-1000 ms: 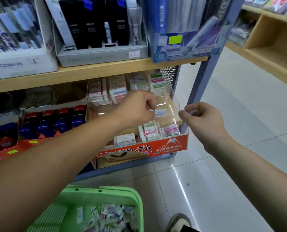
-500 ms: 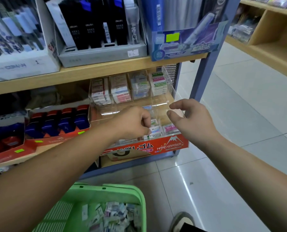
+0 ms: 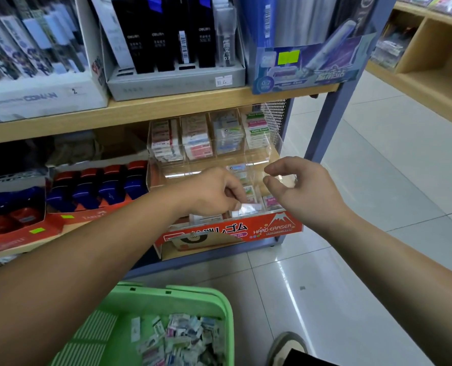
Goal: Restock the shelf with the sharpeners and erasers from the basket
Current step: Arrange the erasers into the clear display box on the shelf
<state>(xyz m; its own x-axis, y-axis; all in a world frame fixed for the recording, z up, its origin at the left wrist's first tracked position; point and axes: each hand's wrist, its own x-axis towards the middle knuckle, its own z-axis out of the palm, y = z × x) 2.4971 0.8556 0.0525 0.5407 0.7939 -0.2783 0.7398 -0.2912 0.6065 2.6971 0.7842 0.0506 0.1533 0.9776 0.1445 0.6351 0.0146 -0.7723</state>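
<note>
Left hand [image 3: 214, 192] has a pinch grip on a small shiny wrapped eraser [image 3: 249, 207], over the front row of the clear plastic display [image 3: 272, 143] at the shelf's [image 3: 16, 249] right end. That hand was at the middle tier a second ago. Right hand [image 3: 305, 191] grip is loose and empty. The green plastic basket [image 3: 229, 320] below holds heaped wrapped erasers [image 3: 185, 336].

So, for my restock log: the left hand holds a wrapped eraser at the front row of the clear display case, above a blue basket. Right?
No: the head view shows the basket is green, not blue. The left hand does hold a wrapped eraser at the front row of the clear display case.
</note>
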